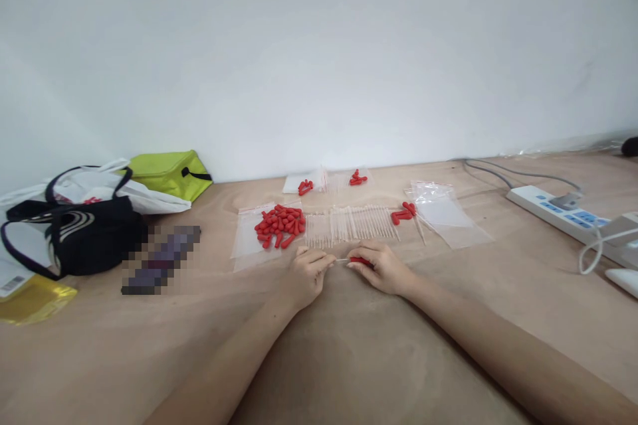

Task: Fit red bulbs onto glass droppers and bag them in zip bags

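Observation:
Low over the tabletop, my left hand (310,273) is closed around one end of a thin pale stick (341,259). My right hand (381,267) grips a small red rubbery tip (359,261), partly covered by its fingers. The stick runs between both hands toward the red tip; whether it sits inside the tip is hidden. Just beyond my hands lies a row of pale thin sticks (366,224). To its left, a heap of red tips (280,222) rests on a clear zip bag (242,239). Several red tips (403,214) lie at the row's right end.
Clear zip bags (443,212) lie at right, near a white power strip (553,216) with cables. Two small groups of red pieces (306,186) lie near the wall. At left are a black bag (100,232), a lime-green bag (169,176) and a pixelated dark object (162,262).

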Motion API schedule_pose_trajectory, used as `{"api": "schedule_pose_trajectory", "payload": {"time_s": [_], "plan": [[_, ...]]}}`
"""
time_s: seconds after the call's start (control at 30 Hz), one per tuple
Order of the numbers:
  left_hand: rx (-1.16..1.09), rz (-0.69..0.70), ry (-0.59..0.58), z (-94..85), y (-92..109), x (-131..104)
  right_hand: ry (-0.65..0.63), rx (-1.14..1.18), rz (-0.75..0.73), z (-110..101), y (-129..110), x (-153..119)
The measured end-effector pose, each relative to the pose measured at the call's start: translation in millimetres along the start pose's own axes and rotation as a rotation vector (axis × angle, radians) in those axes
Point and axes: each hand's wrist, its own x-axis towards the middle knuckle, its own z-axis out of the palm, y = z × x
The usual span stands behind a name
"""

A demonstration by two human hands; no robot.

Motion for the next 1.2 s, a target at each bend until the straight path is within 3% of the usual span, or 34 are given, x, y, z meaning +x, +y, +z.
{"api": "schedule_pose_trajectory", "payload": {"time_s": [0.47,0.57,0.77,0.9,0.97,1.03,1.1,1.2], "plan": [[0.008,-0.042,-0.04,-2.5,3.3,2.4,-0.036,0.006,0.005,-1.2,-1.6,3.3],[-0.005,-0.056,-0.01,-2.2,4.3,3.3,0.043,0.173,0.118,-0.6,-1.5,3.5],[-0.124,-0.114,0.019,-3.8,11.9,4.2,0.337,0.713,0.504,8.6,-3.3,10.4],[-0.116,-0.187,0.041,-10.1,14.4,3.4,0.486,0.812,0.663,-12.1,16.2,21.6],[-0.083,-0.226,0.028,-11.3,14.0,3.6,0.494,0.708,0.772,-36.2,33.9,24.3],[-0.049,-0.228,-0.01,-10.3,13.0,4.1,0.477,0.428,0.847,-62.9,52.0,22.6],[-0.036,-0.207,-0.045,-7.9,12.2,4.7,0.431,0.04,0.866,-84.6,67.1,17.1],[-0.044,-0.188,-0.065,-5.5,11.6,5.2,0.312,-0.294,0.835,-98.6,81.9,6.6]]}}
